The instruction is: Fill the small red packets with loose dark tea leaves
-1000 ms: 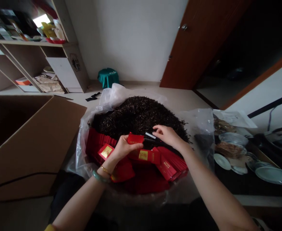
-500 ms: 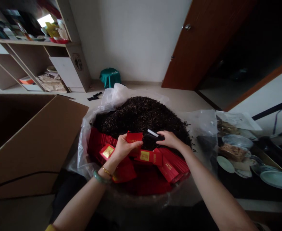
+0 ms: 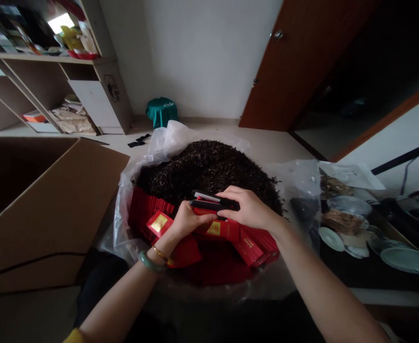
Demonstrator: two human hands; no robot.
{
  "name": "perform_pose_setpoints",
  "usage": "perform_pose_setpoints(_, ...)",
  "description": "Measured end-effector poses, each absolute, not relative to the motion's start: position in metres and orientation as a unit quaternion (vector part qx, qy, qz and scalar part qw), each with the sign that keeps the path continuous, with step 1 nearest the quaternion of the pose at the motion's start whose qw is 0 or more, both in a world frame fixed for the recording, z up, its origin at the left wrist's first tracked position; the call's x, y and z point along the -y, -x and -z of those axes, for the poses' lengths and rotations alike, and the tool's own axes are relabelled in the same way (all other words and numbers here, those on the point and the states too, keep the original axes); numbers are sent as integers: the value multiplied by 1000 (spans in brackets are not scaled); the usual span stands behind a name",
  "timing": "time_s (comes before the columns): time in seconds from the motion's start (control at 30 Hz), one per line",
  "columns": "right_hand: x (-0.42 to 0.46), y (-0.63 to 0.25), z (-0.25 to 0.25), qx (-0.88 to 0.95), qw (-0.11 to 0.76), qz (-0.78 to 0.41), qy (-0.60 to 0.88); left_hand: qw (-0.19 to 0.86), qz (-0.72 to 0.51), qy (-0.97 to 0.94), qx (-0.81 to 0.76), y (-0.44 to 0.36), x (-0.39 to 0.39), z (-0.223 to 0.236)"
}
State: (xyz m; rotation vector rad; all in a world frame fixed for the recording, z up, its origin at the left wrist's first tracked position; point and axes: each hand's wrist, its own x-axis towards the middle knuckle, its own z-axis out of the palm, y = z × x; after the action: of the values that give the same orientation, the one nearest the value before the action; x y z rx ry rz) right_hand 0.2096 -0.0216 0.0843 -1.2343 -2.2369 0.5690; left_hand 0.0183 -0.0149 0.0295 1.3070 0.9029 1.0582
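Observation:
My left hand (image 3: 188, 220) is closed on a small red packet (image 3: 202, 211), thumb along its front. My right hand (image 3: 249, 207) grips a black hand-held bag sealer (image 3: 211, 205) with a pale strip along its upper arm. The sealer's two arms lie across the top of the packet, and its left end touches or nearly touches my left hand. Beneath my hands, more red packets (image 3: 184, 252) lie in a clear plastic bag (image 3: 121, 214), some with a gold label. Behind them rises a heap of dark dried tea leaves (image 3: 212, 164).
A large cardboard box (image 3: 59, 205) stands at the left. On the right, a dark table (image 3: 341, 276) holds a clear tub (image 3: 348, 207) and several lids and dishes. A teal-covered bin (image 3: 161, 112) stands by the wall, near a brown door (image 3: 284, 71).
My right hand has moved left with the bag sealer, bringing it over the top of the red packet. The left hand stays nearly in place.

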Motion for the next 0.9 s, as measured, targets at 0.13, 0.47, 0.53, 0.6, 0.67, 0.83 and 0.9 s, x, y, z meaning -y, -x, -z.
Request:
perform_pose_setpoints(0.13,21,-206,-85,827,264,-200,455,588,-440,-553,-393,-18,15,-29)
perform_pose_setpoints(0.47,23,-202,-83,827,274,-165,462,634,-419,-536,-367,-17,15,-27)
perform_pose_setpoints(0.53,22,-203,-83,826,274,-173,461,627,-422,-541,-369,-17,14,-27)
perform_pose_setpoints(0.6,21,-205,-85,823,270,-184,464,615,-428,-547,-373,-16,13,-26)
perform_pose_setpoints(0.67,20,-209,-87,819,264,-194,471,605,-430,-550,-383,-16,13,-26)
perform_pose_setpoints(0.83,18,-216,-88,816,246,-214,477,602,-435,-536,-400,-16,14,-29)
perform_pose_setpoints(0.9,18,-214,-86,818,248,-215,473,602,-438,-536,-398,-16,15,-30)
